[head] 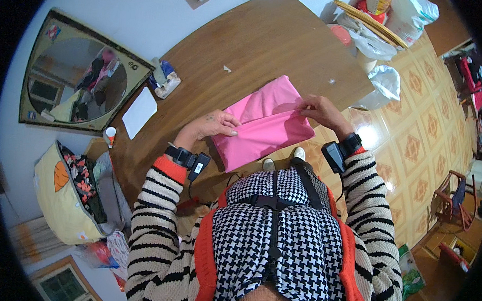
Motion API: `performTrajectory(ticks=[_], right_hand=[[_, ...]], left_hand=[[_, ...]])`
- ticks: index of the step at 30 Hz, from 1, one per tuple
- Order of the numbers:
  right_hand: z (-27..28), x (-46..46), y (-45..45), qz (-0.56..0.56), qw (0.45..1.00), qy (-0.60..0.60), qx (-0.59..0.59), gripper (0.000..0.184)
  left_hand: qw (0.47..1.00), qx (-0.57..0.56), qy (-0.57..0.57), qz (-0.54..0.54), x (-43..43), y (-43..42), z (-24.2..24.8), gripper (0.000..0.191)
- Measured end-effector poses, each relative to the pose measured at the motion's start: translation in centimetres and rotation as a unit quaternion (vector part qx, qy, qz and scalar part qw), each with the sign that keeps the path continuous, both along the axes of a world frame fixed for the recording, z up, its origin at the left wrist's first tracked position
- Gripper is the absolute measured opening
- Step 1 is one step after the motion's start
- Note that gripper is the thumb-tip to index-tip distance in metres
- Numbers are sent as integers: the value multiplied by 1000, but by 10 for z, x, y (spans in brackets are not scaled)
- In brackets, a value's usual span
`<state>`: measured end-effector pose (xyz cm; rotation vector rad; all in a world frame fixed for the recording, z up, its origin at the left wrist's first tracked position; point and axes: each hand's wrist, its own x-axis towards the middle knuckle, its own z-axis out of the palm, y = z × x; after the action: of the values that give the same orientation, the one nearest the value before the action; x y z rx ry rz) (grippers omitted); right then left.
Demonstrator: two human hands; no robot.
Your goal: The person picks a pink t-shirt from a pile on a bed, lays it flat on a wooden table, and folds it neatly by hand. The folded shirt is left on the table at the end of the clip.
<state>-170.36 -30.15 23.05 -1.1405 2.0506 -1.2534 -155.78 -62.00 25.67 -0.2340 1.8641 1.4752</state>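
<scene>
A folded pink cloth [265, 139] lies at the near edge of a brown wooden table [266, 42], its near part hanging past that edge. My left hand [214, 126] pinches the upper edge of the front layer near its left end, thumb on top. At the right end of the same edge, my right hand [321, 111] grips the fabric between thumb and fingers. Between the hands the edge runs nearly straight, with the back layer of the cloth showing behind it. Some of my fingertips are hidden by the fabric.
A framed mirror [24, 68] leans on the wall at left, near a white sheet [139, 112], a paper cup [110, 134] and a blue-and-white package [167, 80]. A yellow fabric bag [57, 199] holds clothes. Plastic bags [385, 86] stand beyond the table's right end. My shoes are below.
</scene>
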Motion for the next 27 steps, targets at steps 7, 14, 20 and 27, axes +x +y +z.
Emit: performTrajectory(ticks=[7,14,20,27], right_hand=[[-3,-2,4,-74,987,-128,56,12],[-5,4,8,-75,951,-295,-52,10],[-11,9,16,-95,947,-305,-17,10],[-17,12,26,-60,957,-282,-27,6]], left_hand=[[999,28,19,-11,1,-3,0,25],[998,-28,35,-54,-25,8,12,29],[976,-35,192,-93,-89,45,16,44],[944,18,232,-234,-146,90,-5,53]])
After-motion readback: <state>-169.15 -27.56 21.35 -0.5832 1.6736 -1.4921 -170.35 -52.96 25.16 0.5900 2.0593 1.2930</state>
